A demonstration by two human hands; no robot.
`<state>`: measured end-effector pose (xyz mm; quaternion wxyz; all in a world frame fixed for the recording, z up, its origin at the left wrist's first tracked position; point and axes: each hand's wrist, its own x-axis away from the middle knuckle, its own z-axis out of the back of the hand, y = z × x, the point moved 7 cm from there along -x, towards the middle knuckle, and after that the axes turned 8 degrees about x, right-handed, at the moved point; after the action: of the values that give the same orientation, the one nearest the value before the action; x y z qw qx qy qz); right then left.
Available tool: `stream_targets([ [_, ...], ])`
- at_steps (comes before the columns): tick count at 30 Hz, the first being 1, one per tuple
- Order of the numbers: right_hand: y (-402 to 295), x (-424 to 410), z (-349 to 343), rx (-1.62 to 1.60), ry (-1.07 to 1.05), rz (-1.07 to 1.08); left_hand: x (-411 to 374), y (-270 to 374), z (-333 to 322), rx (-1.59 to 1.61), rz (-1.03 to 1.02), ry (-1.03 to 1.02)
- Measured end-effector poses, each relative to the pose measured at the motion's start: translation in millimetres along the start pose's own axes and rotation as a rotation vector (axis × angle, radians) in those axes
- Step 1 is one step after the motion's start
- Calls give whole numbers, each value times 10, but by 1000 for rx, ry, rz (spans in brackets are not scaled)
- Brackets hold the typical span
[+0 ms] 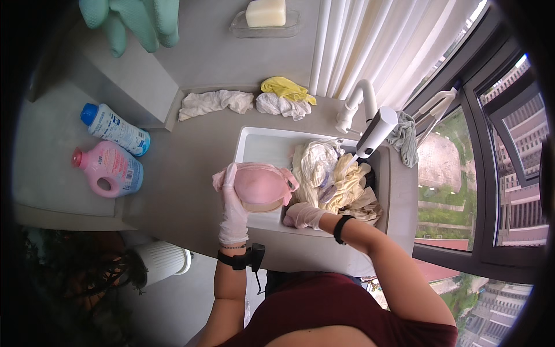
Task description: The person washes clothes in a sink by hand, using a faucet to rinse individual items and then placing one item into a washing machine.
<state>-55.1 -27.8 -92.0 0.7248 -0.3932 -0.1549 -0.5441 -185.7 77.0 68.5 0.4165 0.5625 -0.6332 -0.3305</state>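
My left hand (pixel 233 204), in a thin translucent white glove, grips a pink padded bra (pixel 261 184) by its left side. The bra is held over the left part of a white sink (pixel 239 145), its cup facing up and a beige edge showing below. My right hand (pixel 303 216), gloved too, is low at the sink's front edge with its fingers curled. Whether it holds anything pink cannot be made out. Just beyond it lies a heap of wet laundry, with a white garment (pixel 314 160) and a pale yellow garment (pixel 349 180).
A white faucet (pixel 377 132) reaches over the heap, a thin stream seeming to run from it. Behind the sink lie a crumpled white cloth (pixel 217 104) and a yellow cloth (pixel 286 89). A pink detergent bottle (pixel 110 169) and a blue-capped bottle (pixel 117 130) stand left. A grey cloth (pixel 404 139) hangs right.
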Motion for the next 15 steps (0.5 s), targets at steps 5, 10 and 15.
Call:
stream_targets([
  [5, 517, 819, 391, -584, 439, -102, -55, -25, -28, 32, 9, 32],
  [10, 1255, 1361, 770, -12, 854, -401, -24, -43, -226, -26, -21, -23],
  [15, 1945, 619, 192, 22, 565, -450, 75, -142, -506, -32, 101, -52],
])
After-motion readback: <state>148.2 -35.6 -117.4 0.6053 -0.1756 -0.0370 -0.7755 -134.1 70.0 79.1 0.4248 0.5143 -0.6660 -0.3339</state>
